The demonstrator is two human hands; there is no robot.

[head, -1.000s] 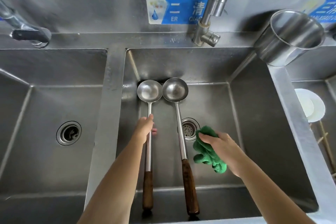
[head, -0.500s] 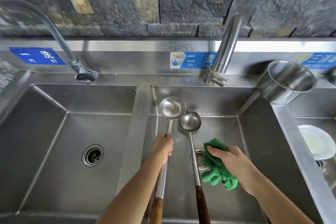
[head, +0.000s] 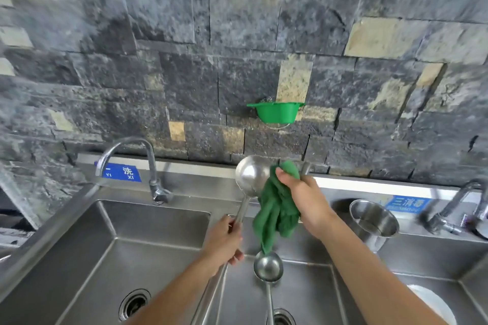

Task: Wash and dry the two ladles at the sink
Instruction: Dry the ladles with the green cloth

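Observation:
My left hand (head: 224, 241) grips the metal shaft of one steel ladle (head: 250, 175) and holds it raised, bowl up, above the middle sink basin. My right hand (head: 303, 198) clutches a green cloth (head: 276, 215) pressed against the right edge of that ladle's bowl; the rest of the cloth hangs down. The second ladle (head: 268, 268) lies in the middle basin (head: 311, 295) with its bowl toward the back wall and its handle running to the bottom edge of the view.
A left basin (head: 111, 266) with a drain and a curved faucet (head: 148, 163) lies to the left. A steel cup (head: 373, 221) stands on the divider at right, beside another tap (head: 454, 208). A white plate (head: 433, 306) sits in the right basin. A green basket (head: 276, 112) hangs on the stone wall.
My left hand has lifted its ladle out of the basin to chest height. My right hand rose with the green cloth and now touches the ladle's bowl. The view tilted up toward the wall.

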